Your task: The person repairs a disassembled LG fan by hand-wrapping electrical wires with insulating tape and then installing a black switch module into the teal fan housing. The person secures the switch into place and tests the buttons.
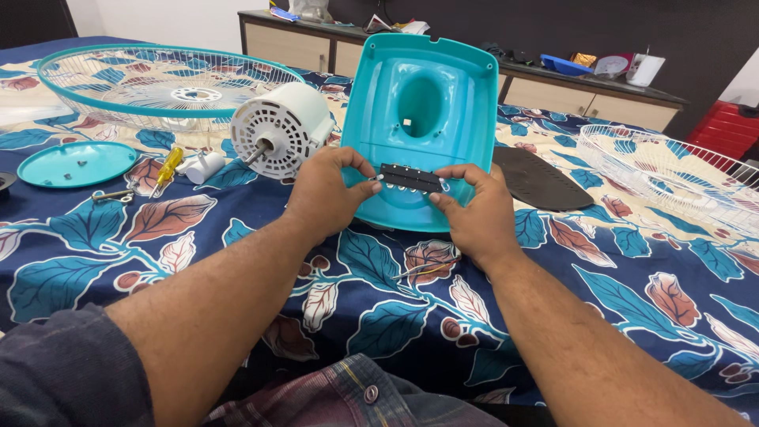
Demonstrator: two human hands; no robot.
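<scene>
My left hand (pixel 326 192) and my right hand (pixel 473 210) together pinch a small black switch strip (pixel 409 179) by its two ends. They hold it against the lower inside of a turquoise plastic fan housing (pixel 419 103), which lies open side up on the floral cloth. A white fan motor (pixel 281 129) with its shaft pointing forward lies just left of my left hand. Thin loose wires (pixel 427 270) rest on the cloth below my right wrist.
A white wire fan guard with a turquoise rim (pixel 158 83) lies at the back left, another wire guard (pixel 672 170) at the right. A turquoise round plate (pixel 75 164), a yellow screwdriver (pixel 168 166), a small white part (pixel 202 167), a black flat piece (pixel 538 178) and a cabinet (pixel 474 63) surround them.
</scene>
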